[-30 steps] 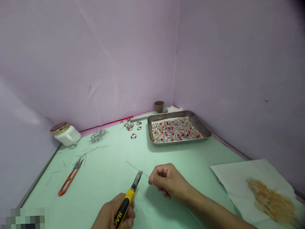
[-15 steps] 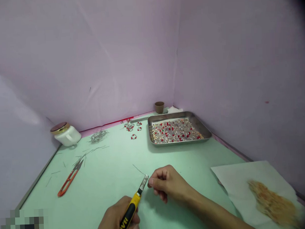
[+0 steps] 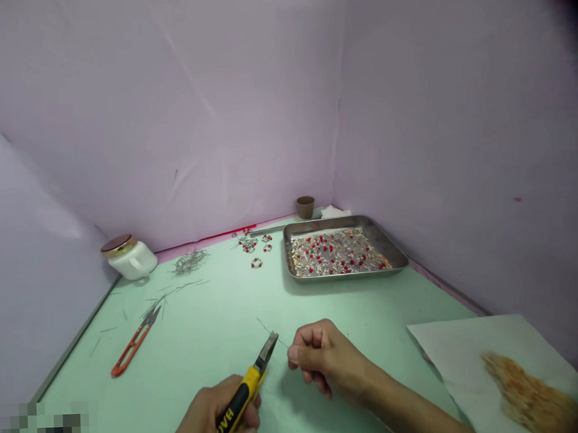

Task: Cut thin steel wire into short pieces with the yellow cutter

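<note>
My left hand (image 3: 224,411) is wrapped round a pair of pliers (image 3: 245,392) with yellow and black handles. The metal jaws point up and right, at a thin wire (image 3: 263,325) that runs past their tip. My right hand (image 3: 320,357) pinches the other end of this wire between thumb and forefinger, just right of the jaws. Whether the jaws grip the wire tightly I cannot tell. Beyond the hands lie several small rings of red and clear beads (image 3: 256,263) on the green tabletop (image 3: 217,332).
A metal tray (image 3: 348,277) of mixed beads stands at the back, with a small brown cup (image 3: 306,207) behind it. On the left are red thread snips (image 3: 136,342), a wire heap (image 3: 191,261) and a lidded white jar (image 3: 133,260). White paper (image 3: 454,343) bearing tan fibres (image 3: 527,388) lies right.
The pliers have turned and shifted slightly left, and my right hand has moved slightly right. More wire now shows between jaws and fingers. The whole view has shifted a little.
</note>
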The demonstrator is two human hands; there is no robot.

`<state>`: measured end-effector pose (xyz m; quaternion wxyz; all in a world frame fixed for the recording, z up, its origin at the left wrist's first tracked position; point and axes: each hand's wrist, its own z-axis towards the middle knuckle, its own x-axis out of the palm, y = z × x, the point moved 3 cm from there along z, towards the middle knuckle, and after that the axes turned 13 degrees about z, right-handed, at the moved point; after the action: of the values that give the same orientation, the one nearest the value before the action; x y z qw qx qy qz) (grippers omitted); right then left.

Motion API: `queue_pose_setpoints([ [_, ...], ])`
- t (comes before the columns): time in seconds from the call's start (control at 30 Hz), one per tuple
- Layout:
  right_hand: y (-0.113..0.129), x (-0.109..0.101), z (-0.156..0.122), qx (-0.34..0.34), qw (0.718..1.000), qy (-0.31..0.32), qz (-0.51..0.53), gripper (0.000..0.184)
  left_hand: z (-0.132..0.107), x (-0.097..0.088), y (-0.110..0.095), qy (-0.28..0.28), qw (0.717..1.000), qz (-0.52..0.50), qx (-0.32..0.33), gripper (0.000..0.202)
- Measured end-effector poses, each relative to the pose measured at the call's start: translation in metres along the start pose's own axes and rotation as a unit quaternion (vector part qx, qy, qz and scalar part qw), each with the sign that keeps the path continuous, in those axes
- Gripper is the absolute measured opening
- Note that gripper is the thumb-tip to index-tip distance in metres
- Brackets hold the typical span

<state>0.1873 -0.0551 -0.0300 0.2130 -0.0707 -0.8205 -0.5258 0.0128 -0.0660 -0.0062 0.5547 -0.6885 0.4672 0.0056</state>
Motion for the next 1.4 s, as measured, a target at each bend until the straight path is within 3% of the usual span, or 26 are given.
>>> queue_pose_setpoints([
  [0.17, 0.002, -0.001, 0.0, 0.007, 1.0, -0.005, -0.014, 0.015, 0.008, -0.008, 0.028, -0.069, 0.997, -0.002, -0.029, 0.003],
  [0.27, 0.001, -0.001, 0.002, 0.013, 1.0, -0.011, -0.015, 0.013, 0.01, -0.009, 0.032, -0.096, 0.994, 0.008, -0.049, 0.004],
  [0.53, 0.005, -0.005, -0.001, 0.005, 1.0, 0.013, -0.006, 0.014, -0.004, -0.006, 0.0, -0.089, 0.994, -0.053, -0.018, 0.006],
  [0.8, 0.006, -0.005, -0.002, 0.028, 0.998, 0.06, 0.007, 0.023, -0.011, -0.001, -0.01, -0.067, 0.998, -0.012, 0.0, 0.011],
  [1.03, 0.006, -0.004, -0.002, 0.011, 1.0, -0.007, -0.006, 0.016, -0.01, 0.007, -0.019, -0.059, 0.998, -0.006, -0.021, 0.005],
  [1.1, 0.007, -0.003, -0.003, 0.018, 1.0, -0.006, -0.011, 0.014, -0.008, -0.001, -0.012, -0.097, 0.993, -0.03, -0.057, 0.007],
  [1.2, 0.009, -0.004, -0.004, 0.022, 1.0, -0.011, -0.007, 0.012, -0.012, -0.023, 0.007, -0.25, 0.952, -0.095, -0.15, 0.011],
  [1.27, 0.009, -0.004, -0.004, 0.018, 1.0, -0.017, 0.001, 0.012, -0.014, -0.03, 0.015, -0.285, 0.938, -0.124, -0.155, 0.014],
  [1.4, 0.006, -0.004, -0.003, 0.022, 0.999, -0.015, 0.022, 0.013, -0.013, -0.017, 0.01, -0.156, 0.982, -0.045, -0.1, 0.02],
])
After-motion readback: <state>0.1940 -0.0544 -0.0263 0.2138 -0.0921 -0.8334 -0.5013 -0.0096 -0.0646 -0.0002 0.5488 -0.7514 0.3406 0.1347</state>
